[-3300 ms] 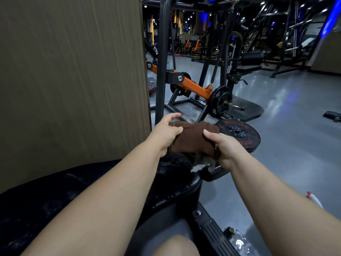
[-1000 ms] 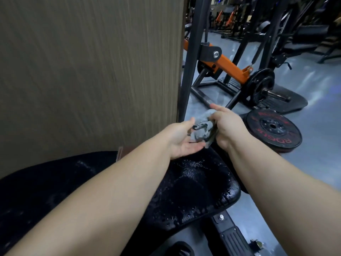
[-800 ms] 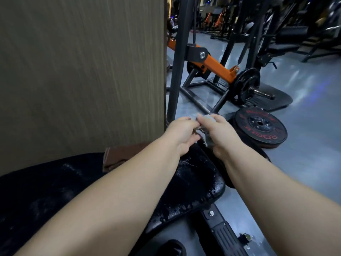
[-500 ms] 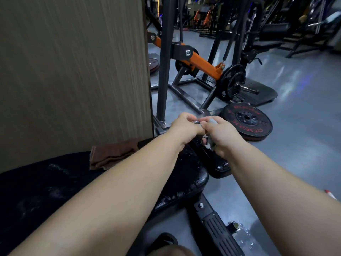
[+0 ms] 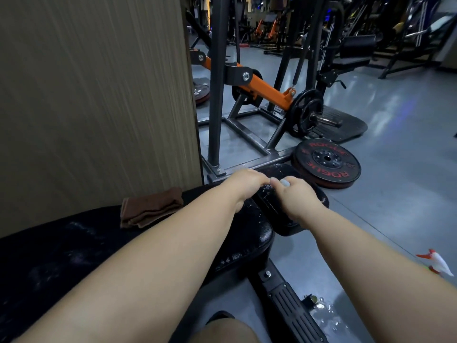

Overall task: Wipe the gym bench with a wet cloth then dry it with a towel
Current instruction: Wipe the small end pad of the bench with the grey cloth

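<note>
The black padded gym bench [image 5: 247,233] runs from lower left to centre, its surface speckled with water drops. A folded brown towel [image 5: 150,206] lies on the bench beside the wall. Over the bench's far end, my left hand [image 5: 243,184] and my right hand [image 5: 294,191] meet with curled fingers. Between them they grip a small grey wet cloth [image 5: 284,182], of which only a corner shows above my right fingers. A smaller black pad [image 5: 319,196] sits under my right hand.
A wood-grain wall [image 5: 94,100] stands close on the left. Ahead are a dark steel rack post [image 5: 217,95] with an orange arm [image 5: 267,91] and a red-lettered weight plate [image 5: 326,164] on the grey floor. A white spray bottle [image 5: 437,263] shows at the right edge.
The brown towel left my hands and now lies on the bench by the wall. Both hands closed on the grey cloth, bunching it until only a corner shows.
</note>
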Demonstrator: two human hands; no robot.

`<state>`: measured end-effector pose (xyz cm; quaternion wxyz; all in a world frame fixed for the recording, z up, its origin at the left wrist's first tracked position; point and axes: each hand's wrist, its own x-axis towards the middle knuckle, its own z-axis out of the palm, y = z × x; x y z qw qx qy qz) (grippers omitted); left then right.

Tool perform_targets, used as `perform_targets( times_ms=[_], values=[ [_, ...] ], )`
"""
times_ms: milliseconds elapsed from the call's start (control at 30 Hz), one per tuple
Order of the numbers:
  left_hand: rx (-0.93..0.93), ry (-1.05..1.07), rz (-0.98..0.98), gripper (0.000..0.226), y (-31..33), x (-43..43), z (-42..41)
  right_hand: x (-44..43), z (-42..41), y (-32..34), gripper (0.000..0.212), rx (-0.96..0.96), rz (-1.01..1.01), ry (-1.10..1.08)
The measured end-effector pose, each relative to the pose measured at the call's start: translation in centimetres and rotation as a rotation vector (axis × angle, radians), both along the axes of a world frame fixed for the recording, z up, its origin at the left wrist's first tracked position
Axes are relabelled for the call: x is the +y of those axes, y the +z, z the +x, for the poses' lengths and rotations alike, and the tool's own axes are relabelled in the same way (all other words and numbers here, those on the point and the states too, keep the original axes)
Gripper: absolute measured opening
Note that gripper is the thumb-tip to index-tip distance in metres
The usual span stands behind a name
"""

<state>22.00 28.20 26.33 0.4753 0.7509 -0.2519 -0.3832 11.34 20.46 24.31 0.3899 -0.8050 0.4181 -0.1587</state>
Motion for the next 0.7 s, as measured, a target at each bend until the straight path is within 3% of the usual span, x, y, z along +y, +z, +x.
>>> perform_targets(
  times_ms=[200, 333, 433, 533, 700],
  values=[
    [-0.049, -0.117, 0.028, 0.020, -2.0, -0.9, -1.8, 1.2, -2.7, -1.2, 0.036, 0.050, 0.156, -0.014],
    [-0.006, -0.145, 0.057, 0.036, -2.2, -0.9, -3.2, 0.9, -3.2, -1.6, 0.024, -0.007, 0.145, -0.062],
    [0.011, -0.128, 0.046, 0.040, -2.1, -1.0, -3.6, 0.3, -3.2, -0.9, 0.015, -0.083, 0.266, -0.031],
    [-0.002, -0.114, 0.030, 0.041, -1.7, -1.0, -3.3, -0.1, -3.0, 0.1, 0.035, -0.170, 0.413, -0.001],
    [-0.052, -0.104, -0.078, 0.016, -1.8, -1.3, -2.3, -0.7, -2.5, 0.9, 0.060, -0.103, 0.258, -0.029]
  ],
)
